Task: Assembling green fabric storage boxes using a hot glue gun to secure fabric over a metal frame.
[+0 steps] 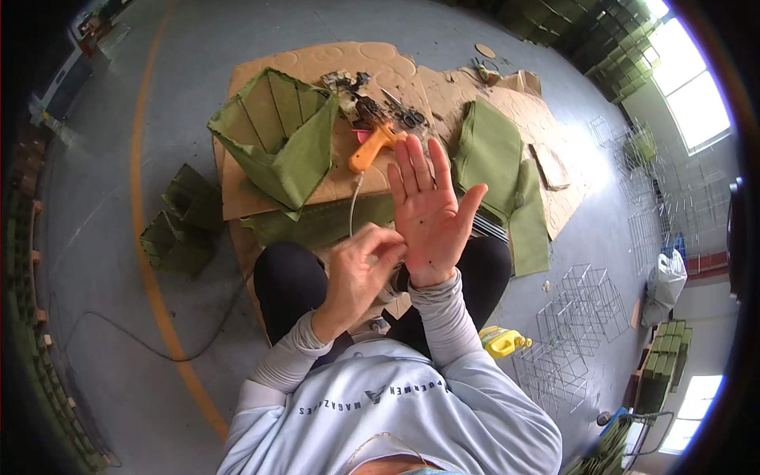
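Right grip (430, 223), yours: spread flat, palm toward your eyes, thumb well out, nothing held; a few dark specks mark the palm, so the pose probably serves to show them. Left grip (362, 265), yours: fingers drawn nearly together at the little-finger edge of that palm, perhaps to pick or brush at it; contact, and anything between the fingertips, cannot be told. Glue gun (371, 150), orange, one: lying on the cardboard (289, 62) just beyond your right fingertips, its pale cord (355, 199) running back toward you; seemingly laid down to free both hands while staying close. Open box (307, 162), green fabric, one: left of the gun, tilted, its mouth exposing the inner walls. Scissors (412, 119), dark-handled: beyond the gun, beside blackened scraps (369, 109), presumably kept near. Fabric panels (487, 162), green: piled to your right, apart from the box, likely as a separate stock.
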Motion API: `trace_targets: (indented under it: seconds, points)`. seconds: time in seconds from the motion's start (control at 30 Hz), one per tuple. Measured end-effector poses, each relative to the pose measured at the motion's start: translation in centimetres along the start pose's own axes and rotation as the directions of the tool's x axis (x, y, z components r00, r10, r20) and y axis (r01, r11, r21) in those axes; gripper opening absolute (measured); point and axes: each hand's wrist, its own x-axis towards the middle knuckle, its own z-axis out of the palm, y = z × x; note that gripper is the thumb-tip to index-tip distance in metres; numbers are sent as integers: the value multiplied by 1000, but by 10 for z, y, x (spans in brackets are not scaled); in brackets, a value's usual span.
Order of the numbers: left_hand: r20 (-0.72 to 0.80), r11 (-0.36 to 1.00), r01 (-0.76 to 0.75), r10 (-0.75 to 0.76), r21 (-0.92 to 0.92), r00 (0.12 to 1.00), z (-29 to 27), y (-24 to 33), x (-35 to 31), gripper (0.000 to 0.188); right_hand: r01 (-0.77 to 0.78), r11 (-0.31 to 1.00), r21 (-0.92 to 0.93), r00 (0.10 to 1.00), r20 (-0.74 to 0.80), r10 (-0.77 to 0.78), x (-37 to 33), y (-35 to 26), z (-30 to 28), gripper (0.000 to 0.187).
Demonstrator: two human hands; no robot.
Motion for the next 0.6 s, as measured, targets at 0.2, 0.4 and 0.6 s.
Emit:
trace_targets:
  seconds: [0.2,0.4,0.6]
  points:
    - [-35,806,-428,482,410,875,3,12,21,30,18,942,-334,998,70,6,-8,7,5,90]
    - [35,927,-315,315,203,949,-6,5,16,32,-31,942,-334,994,93,66,-8,2,4,92]
    - [-99,882,-382,421,275,901,-1,10,16,33,-40,949,-314,993,89,72,-8,1,11,92]
